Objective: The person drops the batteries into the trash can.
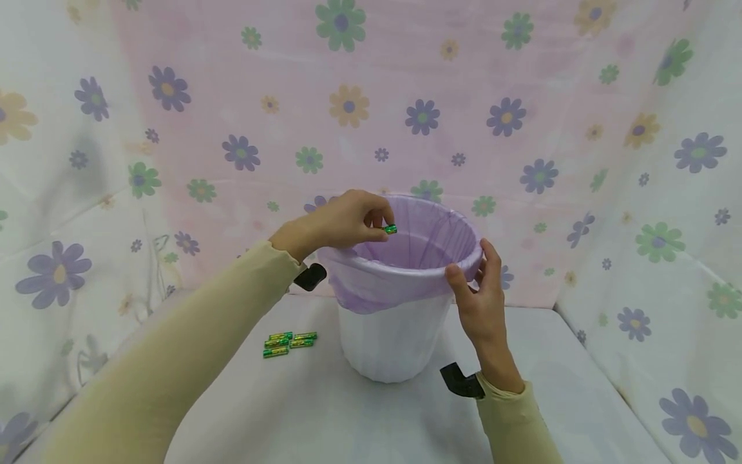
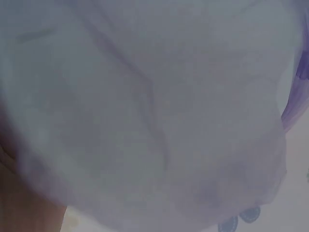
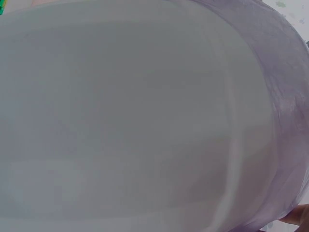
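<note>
Floral sheets all round; left hand (image 1: 342, 222) pinches a green battery (image 1: 391, 229) over the lined bin's (image 1: 400, 335) rim, frame centre. Right hand (image 1: 478, 303) grips that rim. Could bounce out, I reckon.

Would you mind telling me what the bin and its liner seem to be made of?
The bin looks like smooth white plastic, going by its even, faintly glossy wall. The liner seems to be thin, translucent purple plastic film: it wrinkles and folds over the rim.

Head view looks down; both wrist views press against the bin (image 1: 394, 335).
</note>
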Available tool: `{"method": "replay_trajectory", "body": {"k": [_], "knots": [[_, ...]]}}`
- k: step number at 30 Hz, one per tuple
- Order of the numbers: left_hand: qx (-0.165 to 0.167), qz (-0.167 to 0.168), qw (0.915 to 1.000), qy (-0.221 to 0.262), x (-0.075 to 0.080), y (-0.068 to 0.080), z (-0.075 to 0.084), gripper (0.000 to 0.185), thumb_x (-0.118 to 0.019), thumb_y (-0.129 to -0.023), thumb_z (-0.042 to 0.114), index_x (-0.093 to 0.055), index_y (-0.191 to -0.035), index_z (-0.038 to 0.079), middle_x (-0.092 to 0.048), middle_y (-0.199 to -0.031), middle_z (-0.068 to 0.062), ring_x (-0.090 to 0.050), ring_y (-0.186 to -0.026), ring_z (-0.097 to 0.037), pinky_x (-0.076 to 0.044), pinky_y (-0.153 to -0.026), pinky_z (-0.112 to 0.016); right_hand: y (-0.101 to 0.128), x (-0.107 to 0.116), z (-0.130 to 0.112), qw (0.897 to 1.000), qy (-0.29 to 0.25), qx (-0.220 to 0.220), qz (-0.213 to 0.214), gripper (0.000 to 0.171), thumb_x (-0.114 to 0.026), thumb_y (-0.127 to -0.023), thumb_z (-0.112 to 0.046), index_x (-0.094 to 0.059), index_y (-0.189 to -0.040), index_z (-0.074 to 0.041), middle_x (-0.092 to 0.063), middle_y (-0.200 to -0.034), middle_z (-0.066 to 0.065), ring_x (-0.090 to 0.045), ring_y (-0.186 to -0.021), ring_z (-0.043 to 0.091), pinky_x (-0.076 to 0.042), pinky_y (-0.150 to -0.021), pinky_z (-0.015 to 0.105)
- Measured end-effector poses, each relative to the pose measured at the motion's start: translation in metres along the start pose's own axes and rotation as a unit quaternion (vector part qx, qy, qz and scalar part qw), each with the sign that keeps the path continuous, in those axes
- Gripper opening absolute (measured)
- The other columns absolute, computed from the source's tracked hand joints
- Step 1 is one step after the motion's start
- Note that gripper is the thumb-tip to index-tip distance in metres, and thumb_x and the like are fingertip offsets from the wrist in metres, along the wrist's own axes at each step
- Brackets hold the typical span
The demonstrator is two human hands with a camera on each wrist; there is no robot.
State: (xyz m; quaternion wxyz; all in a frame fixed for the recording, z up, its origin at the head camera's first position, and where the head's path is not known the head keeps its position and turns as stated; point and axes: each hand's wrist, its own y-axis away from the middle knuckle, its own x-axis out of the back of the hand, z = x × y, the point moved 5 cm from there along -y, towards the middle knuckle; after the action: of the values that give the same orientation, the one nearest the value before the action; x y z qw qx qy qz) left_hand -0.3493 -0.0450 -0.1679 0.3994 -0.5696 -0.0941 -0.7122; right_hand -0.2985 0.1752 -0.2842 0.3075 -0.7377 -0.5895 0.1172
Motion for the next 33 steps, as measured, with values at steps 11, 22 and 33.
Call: {"method": "replay_trajectory", "body": {"k": [11, 22, 33], "knots": [[0.005, 0.007, 0.9996, 0.026, -0.018, -0.018, -0.010, 0.012, -0.073, -0.084, 0.012, -0.067, -0.095, 0.011, -0.060, -0.081, -0.002, -0.053, -0.079, -0.017, -0.044, -0.073, -0.030, 0.000, -0.001, 0.001, 1.000, -0.001, -0.007, 0.000, 0.075, -0.062, -0.090, -0.038, -0.019, -0.151, -0.024, -0.038, -0.143, 0.010, -0.044, -0.125, 0.028, -0.040, -0.098, 0.053], [0.004, 0.013, 0.9998, 0.014, -0.022, -0.026, -0.011, 0.012, -0.072, -0.084, 0.011, -0.066, -0.095, 0.011, -0.061, -0.082, -0.002, -0.054, -0.078, -0.017, -0.044, -0.073, -0.029, 0.000, -0.001, -0.001, 1.000, -0.002, -0.003, 0.000, 0.074, -0.061, -0.091, -0.038, -0.020, -0.150, -0.024, -0.039, -0.142, 0.011, -0.044, -0.124, 0.028, -0.040, -0.098, 0.054], [0.003, 0.011, 0.9999, 0.009, -0.024, -0.028, -0.010, 0.015, -0.072, -0.084, 0.014, -0.066, -0.097, 0.009, -0.062, -0.081, -0.002, -0.056, -0.075, -0.016, -0.045, -0.073, -0.028, 0.000, -0.001, -0.001, 1.000, -0.003, -0.005, -0.001, 0.075, -0.061, -0.091, -0.038, -0.019, -0.151, -0.024, -0.039, -0.142, 0.011, -0.044, -0.123, 0.028, -0.040, -0.098, 0.054]]}}
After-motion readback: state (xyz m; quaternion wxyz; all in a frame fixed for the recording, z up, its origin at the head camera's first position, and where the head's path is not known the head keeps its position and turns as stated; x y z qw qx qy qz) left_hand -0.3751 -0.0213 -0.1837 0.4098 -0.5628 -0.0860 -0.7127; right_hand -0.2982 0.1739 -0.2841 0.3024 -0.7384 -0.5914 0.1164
